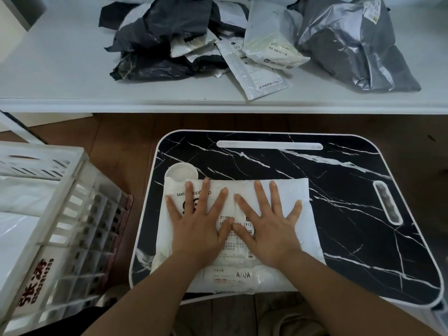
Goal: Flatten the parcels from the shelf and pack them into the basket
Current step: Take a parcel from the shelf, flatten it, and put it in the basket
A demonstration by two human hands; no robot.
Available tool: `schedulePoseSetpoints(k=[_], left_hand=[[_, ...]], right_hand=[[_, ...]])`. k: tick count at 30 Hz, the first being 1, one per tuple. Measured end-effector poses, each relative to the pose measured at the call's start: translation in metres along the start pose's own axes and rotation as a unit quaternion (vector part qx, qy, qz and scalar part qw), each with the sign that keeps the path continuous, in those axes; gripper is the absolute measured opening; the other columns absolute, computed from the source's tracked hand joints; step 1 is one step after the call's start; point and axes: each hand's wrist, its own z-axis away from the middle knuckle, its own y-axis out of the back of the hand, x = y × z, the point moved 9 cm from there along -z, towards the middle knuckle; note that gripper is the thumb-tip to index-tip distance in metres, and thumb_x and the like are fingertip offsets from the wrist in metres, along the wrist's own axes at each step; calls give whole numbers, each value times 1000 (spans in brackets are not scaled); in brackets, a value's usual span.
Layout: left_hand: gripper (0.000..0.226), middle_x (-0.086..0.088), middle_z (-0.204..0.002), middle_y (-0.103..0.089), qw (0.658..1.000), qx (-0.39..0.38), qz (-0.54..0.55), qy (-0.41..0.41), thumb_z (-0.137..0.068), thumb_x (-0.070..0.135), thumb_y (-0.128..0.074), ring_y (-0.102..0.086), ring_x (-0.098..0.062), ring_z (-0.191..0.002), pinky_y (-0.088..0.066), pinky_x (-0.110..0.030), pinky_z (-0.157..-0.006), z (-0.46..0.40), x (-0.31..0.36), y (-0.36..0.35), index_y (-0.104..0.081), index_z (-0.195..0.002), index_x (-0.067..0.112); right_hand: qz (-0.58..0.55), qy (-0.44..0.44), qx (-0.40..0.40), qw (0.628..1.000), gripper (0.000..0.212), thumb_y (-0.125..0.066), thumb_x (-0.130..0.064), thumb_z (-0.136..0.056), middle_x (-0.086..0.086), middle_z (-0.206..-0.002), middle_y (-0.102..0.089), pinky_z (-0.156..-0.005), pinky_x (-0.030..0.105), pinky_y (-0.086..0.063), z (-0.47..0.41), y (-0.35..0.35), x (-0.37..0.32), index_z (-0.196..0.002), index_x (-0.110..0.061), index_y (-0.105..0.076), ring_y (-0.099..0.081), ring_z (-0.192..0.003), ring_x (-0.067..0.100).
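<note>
Both hands are pressing flat on a white parcel [242, 214] lying on the black marbled table [339, 190]; the left hand [201, 226] is covering its printed half and the right hand [269, 229] is sitting just beside it over the label, thumbs nearly touching in the middle; on both, the fingers [206, 190] are lying straight and spread apart, gripping nothing, palms bearing down. The parcel is sitting toward the near left of the table, its far left corner overlapping a round white recess [180, 173]; its near edge is reaching the table's front rim. The step in hand looks to be the flattening itself; to do it well, I would judge that the palms should be sliding outward from the centre toward the two short ends, pushing trapped air to an open seam rather than pressing straight down, since the soft plastic looks likely to puff back up; keeping weight on the heels of the hands should be stopping the slick bag from skating on the smooth top. The left edge is looking thicker and creased, so it probably needs an extra pass. The basket [48, 214], a white slatted crate, is standing on the floor just left of the table, with pale bags already lying inside; once flat, the parcel is going there. On the shelf [60, 69] beyond, a heap of dark, white and grey parcels [242, 42] is waiting, so much of the task is remaining.
</note>
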Motion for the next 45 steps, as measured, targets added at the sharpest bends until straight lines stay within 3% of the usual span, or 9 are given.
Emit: schedulePoseSetpoints(k=[7, 18, 22, 25, 29, 35, 39, 42, 45], left_hand=[[76, 1, -154, 33, 999, -38, 1, -26, -78, 80, 6, 31, -31, -140, 11, -69, -107, 2, -1, 1, 25, -142, 44], [85, 5, -147, 45, 994, -110, -23, 1, -73, 87, -6, 35, -31, -138, 11, -74, -103, -2, 0, 6, 35, -136, 47], [68, 3, -149, 41, 997, -78, -26, -3, -90, 70, -10, 34, -29, -139, 8, -69, -109, -11, 7, 27, 29, -140, 46], [63, 7, -150, 40, 992, -120, -11, -39, -89, 69, -3, 35, -27, -139, 9, -68, -109, -1, 15, 16, 27, -140, 48], [67, 8, -147, 44, 989, -138, -26, -35, -78, 71, 13, 40, -27, -136, 17, -69, -105, 9, 11, -3, 32, -138, 50], [66, 14, -147, 44, 990, -138, -8, -29, -77, 76, 10, 41, -25, -136, 15, -74, -101, 6, 10, -1, 31, -136, 54], [84, 18, -144, 45, 990, -139, -10, 8, -67, 92, -1, 40, -24, -136, 17, -76, -99, 5, -12, 0, 32, -135, 54], [88, 11, -147, 44, 990, -135, -5, 31, -65, 93, 3, 41, -25, -136, 15, -74, -102, 5, -23, 0, 35, -135, 50], [83, 6, -150, 40, 991, -122, 10, 52, -66, 84, 19, 39, -25, -136, 14, -72, -103, 1, -23, 0, 35, -137, 45]], right_hand=[[5, 68, -103, 992, 96, -11, -94, -66, 2, -141, 53, -106, 68, 18, 44, -7, 9, -140, -47, 27, 53, -127, 23], [51, 30, -137, 989, 97, -25, -92, -71, 1, -135, 59, -103, 74, 13, 40, -15, 14, -123, -50, 46, 56, -123, 26], [22, -47, -99, 994, 88, -20, -86, -74, 4, -142, 52, -103, 75, 10, 11, 10, 30, -133, -49, 34, 48, -130, 28], [-5, -27, -120, 992, 78, -9, -82, -77, -1, -146, 48, -104, 75, 9, 8, 2, 14, -141, -51, 23, 45, -133, 27], [-8, -18, -114, 993, 73, 15, -82, -67, -5, -141, 54, -99, 77, 13, 12, -11, 4, -131, -54, 35, 52, -126, 26], [-13, -12, -115, 993, 68, 4, -79, -77, -7, -138, 56, -99, 77, 15, 9, -11, 6, -135, -54, 31, 54, -125, 24], [-5, 5, -89, 996, 71, 12, -80, -75, -7, -142, 51, -106, 66, 20, 21, -10, 25, -138, -52, 28, 51, -128, 19], [-23, -47, -55, 997, 78, 27, -77, -73, -3, -146, 48, -113, 53, 19, 31, -9, 47, -143, -43, 28, 47, -132, 18], [-70, -126, -33, 989, 87, 19, -78, -73, 1, -149, 44, -114, 54, 19, 29, -2, 59, -148, -35, 24, 44, -134, 17]])
